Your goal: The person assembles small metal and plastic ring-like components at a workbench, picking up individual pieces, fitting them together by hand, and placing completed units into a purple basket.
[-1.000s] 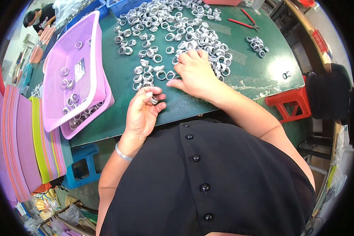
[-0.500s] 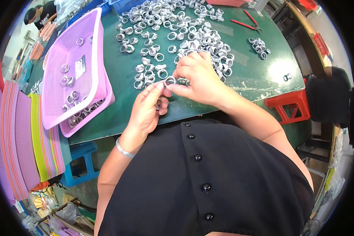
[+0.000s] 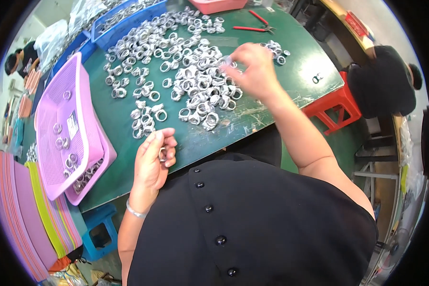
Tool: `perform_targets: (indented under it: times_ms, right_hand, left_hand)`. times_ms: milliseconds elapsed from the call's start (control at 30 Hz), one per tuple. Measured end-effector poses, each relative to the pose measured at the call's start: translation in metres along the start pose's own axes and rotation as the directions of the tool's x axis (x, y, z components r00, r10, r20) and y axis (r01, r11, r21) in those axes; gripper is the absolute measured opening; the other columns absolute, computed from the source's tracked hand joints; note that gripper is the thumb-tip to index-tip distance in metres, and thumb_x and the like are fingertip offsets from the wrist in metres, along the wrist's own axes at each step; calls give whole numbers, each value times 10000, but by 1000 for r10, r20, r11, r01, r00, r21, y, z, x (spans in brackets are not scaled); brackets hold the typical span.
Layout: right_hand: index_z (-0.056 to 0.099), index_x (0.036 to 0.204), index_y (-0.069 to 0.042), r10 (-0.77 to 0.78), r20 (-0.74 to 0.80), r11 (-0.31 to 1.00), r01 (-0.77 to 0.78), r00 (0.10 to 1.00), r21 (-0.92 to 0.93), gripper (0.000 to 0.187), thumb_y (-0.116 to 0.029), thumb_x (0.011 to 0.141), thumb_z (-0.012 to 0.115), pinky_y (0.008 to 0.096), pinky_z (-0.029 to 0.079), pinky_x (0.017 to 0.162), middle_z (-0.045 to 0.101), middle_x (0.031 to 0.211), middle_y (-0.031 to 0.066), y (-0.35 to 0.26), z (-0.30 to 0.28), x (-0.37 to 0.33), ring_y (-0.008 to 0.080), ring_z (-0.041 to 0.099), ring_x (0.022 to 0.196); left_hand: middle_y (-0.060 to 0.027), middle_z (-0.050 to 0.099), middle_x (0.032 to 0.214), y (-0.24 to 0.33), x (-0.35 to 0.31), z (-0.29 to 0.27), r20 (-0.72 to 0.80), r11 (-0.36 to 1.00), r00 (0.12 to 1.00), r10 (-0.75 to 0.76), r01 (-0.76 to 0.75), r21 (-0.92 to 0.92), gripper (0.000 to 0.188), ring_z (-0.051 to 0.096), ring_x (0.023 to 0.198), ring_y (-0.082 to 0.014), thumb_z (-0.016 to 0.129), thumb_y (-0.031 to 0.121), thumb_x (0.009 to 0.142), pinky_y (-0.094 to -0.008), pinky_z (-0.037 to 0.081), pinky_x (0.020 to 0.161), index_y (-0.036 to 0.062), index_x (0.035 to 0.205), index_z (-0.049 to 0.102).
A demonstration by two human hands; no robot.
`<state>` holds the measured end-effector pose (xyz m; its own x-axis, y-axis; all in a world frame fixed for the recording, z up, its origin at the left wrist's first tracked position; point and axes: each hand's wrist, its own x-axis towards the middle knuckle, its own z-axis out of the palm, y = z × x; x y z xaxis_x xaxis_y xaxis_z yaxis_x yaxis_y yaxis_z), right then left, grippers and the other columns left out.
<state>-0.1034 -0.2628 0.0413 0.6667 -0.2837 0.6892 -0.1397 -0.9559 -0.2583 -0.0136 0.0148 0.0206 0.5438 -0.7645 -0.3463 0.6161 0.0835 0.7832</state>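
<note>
**Holding a ring (image 3: 162, 154) near the front edge of the bench (image 3: 195, 140)**

Left hand (image 3: 150, 164): grip curled closed around the ring, just beside a small ring group (image 3: 145, 116). Right hand (image 3: 255, 70): thumb and forefinger close together at a blurred silvery piece (image 3: 227, 61); cannot tell if held. It partly hides a ring cluster (image 3: 276, 51) near red-handled pliers (image 3: 253, 29). Ring pile (image 3: 200, 83) lies between the hands and the blue bin (image 3: 131, 26); purple baskets (image 3: 76, 97) stand at left.
</note>
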Motion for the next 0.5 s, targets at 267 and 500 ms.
perform_targets:
  times_ms: [267, 500]
  right_hand:
    - [650, 864, -114, 201, 2, 811, -165, 979, -562, 253, -297, 690, 665, 393, 344, 820, 561, 956, 35, 113, -23, -33, 233, 478, 956]
    - [627, 916, -94, 85, 35, 950, -70, 996, -304, 252, -221, 701, 660, 401, 405, 811, 558, 1008, 87, 80, -24, -24, 281, 499, 965]
  left_hand:
    - [-27, 530, 767, -2, -1, 2, -6, 999, 1000, -23, 23, 22, 230, 444, 588, -73, 482, 218, 902, -185, 340, 474, 12, 978, 553]
    - [-26, 533, 769, -4, 2, 7, -4, 998, 999, -45, 45, 32, 218, 447, 596, -74, 493, 205, 895, -181, 345, 478, 13, 983, 547]
